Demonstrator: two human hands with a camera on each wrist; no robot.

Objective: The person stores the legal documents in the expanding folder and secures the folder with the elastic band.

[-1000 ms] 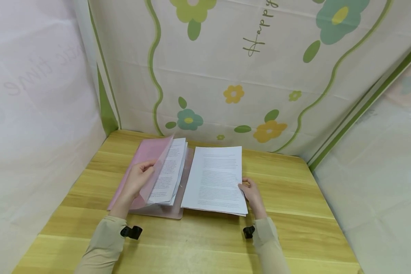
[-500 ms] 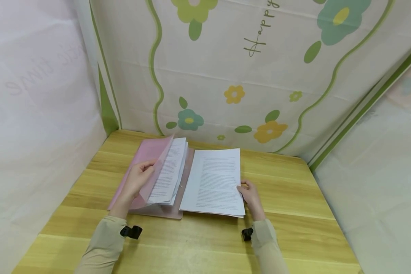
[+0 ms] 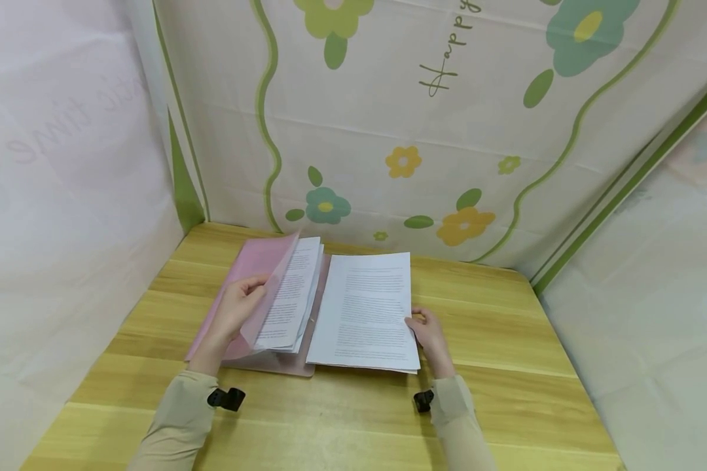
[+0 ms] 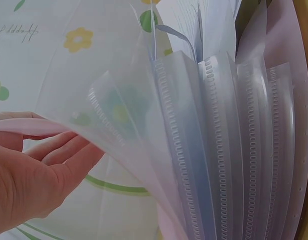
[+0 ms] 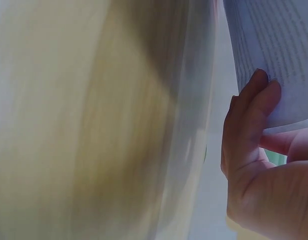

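A pink translucent display folder (image 3: pixel 265 252) lies spread on the left half of the table. My left hand (image 3: pixel 235 311) pinches its raised front cover between thumb and fingers. Under that cover, printed pages (image 3: pixel 287 307) show in clear sleeves; the left wrist view has these sleeves (image 4: pixel 180 145) fanned out, with perforated seams. To the right, a few printed sheets (image 3: pixel 368 307) in a loose stack overlap the folder's right edge. My right hand (image 3: pixel 429 333) grips their right edge, with its fingertips (image 5: pixel 271 92) behind the paper in the right wrist view.
The wooden table (image 3: pixel 353 425) stretches in front and to both sides. A floral fabric wall (image 3: pixel 353 163) rises at the back, with pale fabric sides at left and right. A black wrist camera (image 3: pixel 226 399) sits at each cuff.
My right hand has shifted the sheets slightly left toward the folder, dipping a little closer and then back up. My left hand and the folder cover have stayed put.
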